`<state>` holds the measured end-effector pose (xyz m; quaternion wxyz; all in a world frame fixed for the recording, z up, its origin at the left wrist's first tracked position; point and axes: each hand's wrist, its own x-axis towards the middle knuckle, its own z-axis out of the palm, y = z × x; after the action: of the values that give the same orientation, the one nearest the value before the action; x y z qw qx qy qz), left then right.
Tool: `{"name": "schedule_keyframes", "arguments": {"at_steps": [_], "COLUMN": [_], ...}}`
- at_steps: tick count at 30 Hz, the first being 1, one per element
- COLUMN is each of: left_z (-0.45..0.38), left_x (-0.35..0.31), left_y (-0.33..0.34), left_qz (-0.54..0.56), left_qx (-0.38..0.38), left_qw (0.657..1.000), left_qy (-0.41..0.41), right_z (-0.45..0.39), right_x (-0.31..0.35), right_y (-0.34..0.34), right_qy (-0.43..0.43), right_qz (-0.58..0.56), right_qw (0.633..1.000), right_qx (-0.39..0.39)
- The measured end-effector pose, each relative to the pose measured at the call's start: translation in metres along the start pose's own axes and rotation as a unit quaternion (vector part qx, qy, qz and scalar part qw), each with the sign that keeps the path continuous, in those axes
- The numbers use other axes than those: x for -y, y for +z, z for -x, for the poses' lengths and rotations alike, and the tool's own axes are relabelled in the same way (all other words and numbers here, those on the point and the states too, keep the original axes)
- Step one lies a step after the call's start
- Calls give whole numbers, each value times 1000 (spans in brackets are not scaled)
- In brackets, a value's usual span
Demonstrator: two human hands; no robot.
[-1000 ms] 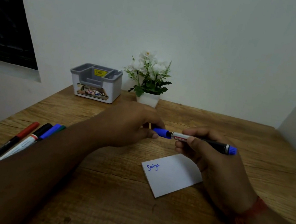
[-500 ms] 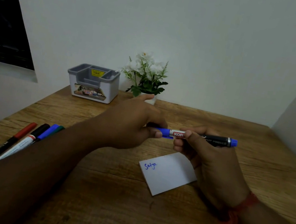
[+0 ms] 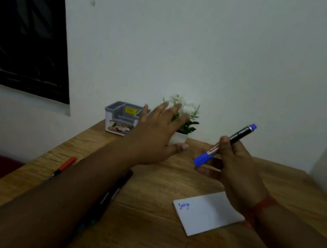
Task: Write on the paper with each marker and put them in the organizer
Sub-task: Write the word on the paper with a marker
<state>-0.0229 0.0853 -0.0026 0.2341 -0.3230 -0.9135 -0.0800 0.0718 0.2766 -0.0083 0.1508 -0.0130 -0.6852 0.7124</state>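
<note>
My right hand (image 3: 235, 163) grips a capped blue marker (image 3: 225, 144), tilted with its cap end low and to the left. My left hand (image 3: 157, 131) hovers open with fingers spread, in front of the grey organizer (image 3: 119, 120) and holding nothing. The white paper (image 3: 208, 213) lies on the table below my right wrist, with a blue word written at its left corner. A red marker (image 3: 64, 167) and darker markers (image 3: 114, 191) lie at the left, partly hidden by my left forearm.
A small white pot of white flowers (image 3: 184, 123) stands right of the organizer, behind my left hand. The wooden table (image 3: 150, 239) meets a white wall at the back and right. A dark window is at the upper left.
My left hand has let go of the marker's cap end and opened, lifting toward the organizer. My right hand has raised and tilted the marker. The view has shifted upward.
</note>
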Motion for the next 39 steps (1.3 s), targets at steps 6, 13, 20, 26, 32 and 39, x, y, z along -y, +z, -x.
{"name": "schedule_keyframes", "arguments": {"at_steps": [6, 13, 20, 26, 32, 39], "left_z": [16, 49, 51, 50, 50, 51], "left_x": [74, 133, 143, 151, 149, 147], "left_y": [-5, 16, 16, 9, 7, 2], "left_qz": [-87, -109, -78, -48, -45, -44], "left_qx": [5, 8, -5, 31, 61, 103], "left_qw": [989, 977, 982, 981, 982, 982], "left_qy": [-121, -182, -173, -183, -175, -152], "right_z": [-32, -89, -160, -205, -228, -230], "right_x": [5, 36, 65, 57, 41, 34], "right_y": [50, 108, 167, 203, 222, 216], "right_qy": [79, -159, -247, -204, -157, -224], "right_qz": [106, 535, 747, 780, 791, 766], "right_qw": [985, 826, 612, 576, 573, 591], "right_qx": [112, 78, 80, 132, 146, 117]}}
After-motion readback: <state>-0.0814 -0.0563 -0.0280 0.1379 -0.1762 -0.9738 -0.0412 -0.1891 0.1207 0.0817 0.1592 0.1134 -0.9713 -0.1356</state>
